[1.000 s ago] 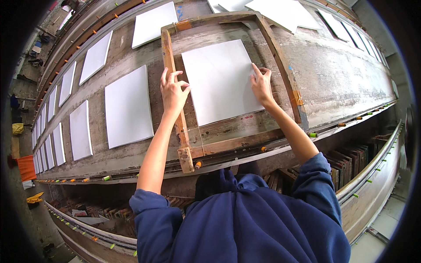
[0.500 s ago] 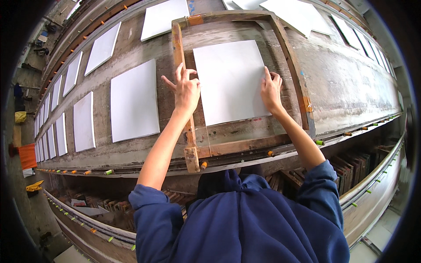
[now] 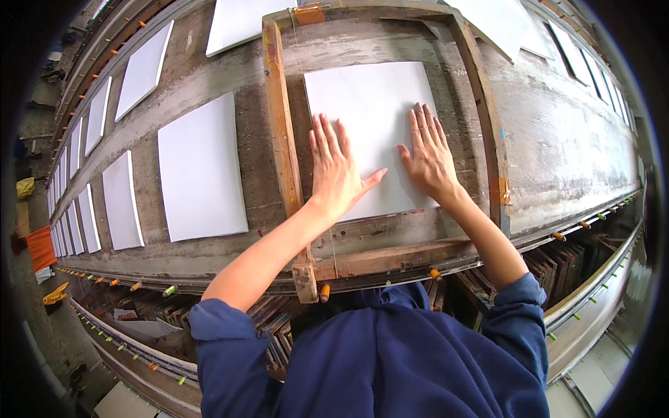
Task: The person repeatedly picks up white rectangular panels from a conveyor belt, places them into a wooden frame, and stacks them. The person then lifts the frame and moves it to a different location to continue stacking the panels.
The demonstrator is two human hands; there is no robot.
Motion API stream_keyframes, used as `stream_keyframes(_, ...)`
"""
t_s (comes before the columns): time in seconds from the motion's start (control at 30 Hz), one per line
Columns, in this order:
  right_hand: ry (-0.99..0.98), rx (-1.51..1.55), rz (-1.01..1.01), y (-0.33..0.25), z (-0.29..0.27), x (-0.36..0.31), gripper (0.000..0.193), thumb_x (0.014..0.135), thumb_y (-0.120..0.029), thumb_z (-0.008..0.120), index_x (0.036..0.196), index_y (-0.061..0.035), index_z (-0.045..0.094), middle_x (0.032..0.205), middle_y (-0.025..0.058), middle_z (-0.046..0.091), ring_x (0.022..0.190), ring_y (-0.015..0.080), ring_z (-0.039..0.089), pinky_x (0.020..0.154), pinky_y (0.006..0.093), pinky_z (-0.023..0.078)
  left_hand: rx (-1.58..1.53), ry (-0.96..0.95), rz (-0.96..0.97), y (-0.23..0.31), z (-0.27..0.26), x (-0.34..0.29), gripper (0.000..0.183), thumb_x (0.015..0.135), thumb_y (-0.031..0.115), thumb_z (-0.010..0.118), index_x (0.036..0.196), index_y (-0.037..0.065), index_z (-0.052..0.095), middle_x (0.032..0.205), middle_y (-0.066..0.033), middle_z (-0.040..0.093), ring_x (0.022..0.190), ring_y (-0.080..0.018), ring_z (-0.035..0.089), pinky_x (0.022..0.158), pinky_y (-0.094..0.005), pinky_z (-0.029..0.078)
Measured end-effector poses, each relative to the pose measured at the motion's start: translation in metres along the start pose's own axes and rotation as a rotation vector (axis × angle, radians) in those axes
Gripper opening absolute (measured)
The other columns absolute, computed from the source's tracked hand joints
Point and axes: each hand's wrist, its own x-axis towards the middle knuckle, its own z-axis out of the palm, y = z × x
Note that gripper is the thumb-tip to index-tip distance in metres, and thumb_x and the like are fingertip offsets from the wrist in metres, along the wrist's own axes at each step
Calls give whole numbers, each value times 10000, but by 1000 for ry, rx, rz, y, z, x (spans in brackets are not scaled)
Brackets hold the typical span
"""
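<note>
A white rectangular panel (image 3: 380, 94) lies on the long worn table, inside a wooden frame (image 3: 279, 115). My left hand (image 3: 336, 167) rests flat on the panel's lower left part, fingers stretched and thumb pointing right. On its right part lies my right hand (image 3: 431, 153), also flat with the fingers pointing away from me. Neither hand grips anything. The frame stands around the panel on all sides, with a gap between them. Brown tape (image 3: 500, 189) wraps its right side bar.
More white panels (image 3: 198, 171) lie in rows to the left, and others (image 3: 481, 24) overlap at the far right. Orange and green pegs (image 3: 325, 292) line the table's near edge. Beneath it, dark boards (image 3: 557, 268) stand on a shelf.
Both hands have shifted from pinching near the panel's side edges to lying flat on its top, fingers extended. The whole view has shifted slightly.
</note>
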Motion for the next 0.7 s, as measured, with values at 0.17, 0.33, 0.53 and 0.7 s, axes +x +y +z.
stream_keyframes(0.17,11,0,-96,15,9,42,635,855,-301,427,1360,41,247,1429,198,243,1356,275,173,1113,390,130,114,89,12,-15,11,64,1006,769,660,442,1384,-68,121,1395,-375,67,1335,-459,5,1016,-648,43)
stream_keyframes(0.33,131,-35,-174,29,33,112,553,871,-294,375,1343,-9,324,1402,145,329,1335,226,243,1093,419,179,214,141,-9,-27,22,123,783,840,484,428,1387,-22,189,1420,-294,161,1345,-413,92,969,-697,92)
stream_keyframes(0.53,120,-29,-140,29,46,145,503,924,-308,333,1381,-99,303,1437,83,287,1350,198,202,1098,396,151,207,193,-40,-33,31,145,649,879,346,391,1373,-38,216,1435,-229,202,1359,-325,137,1006,-645,119)
stream_keyframes(0.7,200,-46,19,34,50,148,538,918,-363,336,1349,-41,343,1412,131,319,1339,233,231,1094,397,163,181,277,-122,-33,35,151,645,905,382,333,1335,-93,259,1416,-232,251,1355,-317,155,1101,-449,106)
